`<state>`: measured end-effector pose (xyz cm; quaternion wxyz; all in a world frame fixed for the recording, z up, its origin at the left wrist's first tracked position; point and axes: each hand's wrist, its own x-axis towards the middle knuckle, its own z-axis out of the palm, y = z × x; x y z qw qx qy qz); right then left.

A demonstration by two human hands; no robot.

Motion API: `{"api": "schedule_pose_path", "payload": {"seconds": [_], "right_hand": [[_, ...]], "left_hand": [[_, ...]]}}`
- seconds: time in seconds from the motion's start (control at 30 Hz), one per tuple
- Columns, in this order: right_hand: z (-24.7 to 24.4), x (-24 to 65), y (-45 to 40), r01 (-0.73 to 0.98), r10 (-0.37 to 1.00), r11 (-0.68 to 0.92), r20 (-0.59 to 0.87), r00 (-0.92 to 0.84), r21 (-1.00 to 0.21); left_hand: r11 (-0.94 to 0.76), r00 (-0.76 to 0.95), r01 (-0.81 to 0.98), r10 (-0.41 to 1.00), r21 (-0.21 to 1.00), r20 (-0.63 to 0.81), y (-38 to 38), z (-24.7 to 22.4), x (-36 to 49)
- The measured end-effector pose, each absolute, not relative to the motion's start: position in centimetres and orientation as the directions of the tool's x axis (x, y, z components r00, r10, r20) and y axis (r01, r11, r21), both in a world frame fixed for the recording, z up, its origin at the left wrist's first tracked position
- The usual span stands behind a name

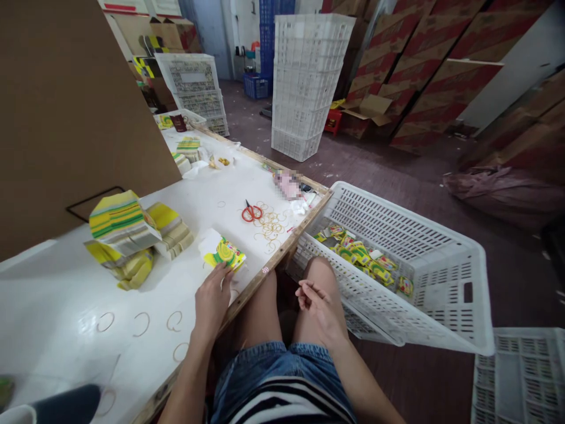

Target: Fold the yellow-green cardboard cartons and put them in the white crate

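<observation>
On the white table, a yellow, green and white packet (225, 253) lies near the front edge. My left hand (215, 294) holds its near edge, with the fingers over it. My right hand (321, 309) is above my right thigh, fingers curled and pressed together; what they hold, if anything, is too small to tell. Red-handled scissors (252, 212) lie beyond the packet, beside a loose pile of rubber bands (270, 227). Stacked yellow and green packets (121, 221) stand to the left.
Right of my knees is a white crate (406, 221) with many small yellow packets (362, 256) inside. A cardboard sheet (79, 106) rises at the left. Several rubber bands lie on the near left tabletop. White crates (309, 82) are stacked beyond the table's wooden edge (282, 250).
</observation>
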<state>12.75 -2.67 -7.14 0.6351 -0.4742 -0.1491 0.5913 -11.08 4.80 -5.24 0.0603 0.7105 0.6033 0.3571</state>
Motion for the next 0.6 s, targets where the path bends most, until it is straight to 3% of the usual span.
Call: {"api": "schedule_pose_path", "payload": {"seconds": [0.13, 0.23, 0.33, 0.43, 0.53, 0.6], "right_hand": [[-5.8, 12.1, -3.1, -0.612, 0.908, -0.176, -0.367, 0.201, -0.771], [-4.3, 11.5, -3.3, -0.612, 0.941, -0.211, -0.329, 0.085, -0.762], [-3.5, 11.1, -3.4, -0.612, 0.947, -0.187, -0.307, 0.096, -0.769], [-3.9, 11.5, -3.4, -0.562, 0.935, -0.149, -0.302, 0.189, -0.814], [-4.6, 12.0, -3.6, -0.472, 0.931, -0.147, -0.283, 0.230, -0.869], [-4.9, 12.1, -3.8, -0.428, 0.927, -0.150, -0.277, 0.254, -0.891]], "left_hand": [[-0.320, -0.113, 0.770, 0.783, 0.552, 0.612, 2.7, -3.1, -9.9], [-0.543, -0.006, 0.650, 0.695, 0.531, 0.719, 0.6, -2.2, -7.6], [-0.697, 0.221, 0.454, 0.692, 0.556, 0.687, -1.1, -2.5, -5.5], [-0.754, 0.342, 0.302, 0.657, 0.584, 0.672, -1.9, -3.4, -4.5], [-0.755, 0.400, 0.228, 0.649, 0.615, 0.647, -2.4, -3.8, -4.5], [-0.680, 0.336, 0.243, 0.728, 0.692, 0.597, -2.6, -3.7, -4.5]]}}
